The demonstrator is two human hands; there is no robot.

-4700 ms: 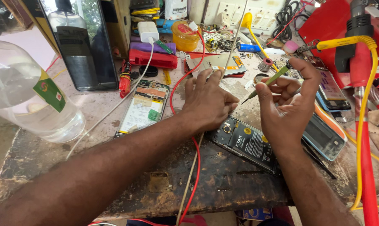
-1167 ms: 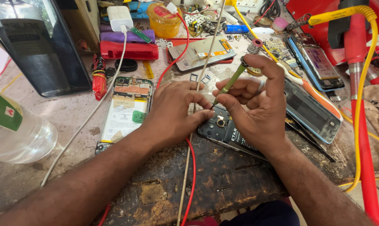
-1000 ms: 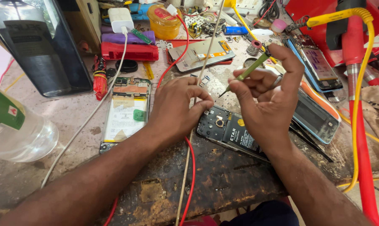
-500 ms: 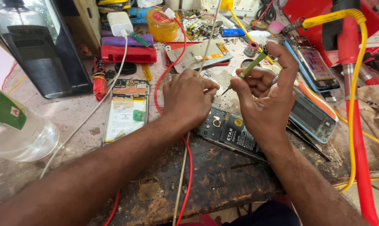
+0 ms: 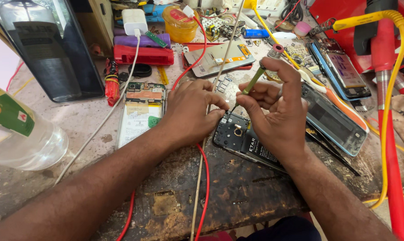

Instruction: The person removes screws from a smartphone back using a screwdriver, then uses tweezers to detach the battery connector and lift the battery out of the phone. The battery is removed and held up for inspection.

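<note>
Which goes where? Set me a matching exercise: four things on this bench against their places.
1 screwdriver
2 black phone
3 bottle
4 charger

A far left edge of the bench
B in the right hand
C bench middle, back open
D at its far back

Pairs: 1-B, 2-C, 3-A, 4-D.

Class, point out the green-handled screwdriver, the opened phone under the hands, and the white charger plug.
green-handled screwdriver [image 5: 254,81], head view, on its green shaft.
opened phone [image 5: 232,132], head view, on its dark inner board.
white charger plug [image 5: 134,21], head view, on its body.
</note>
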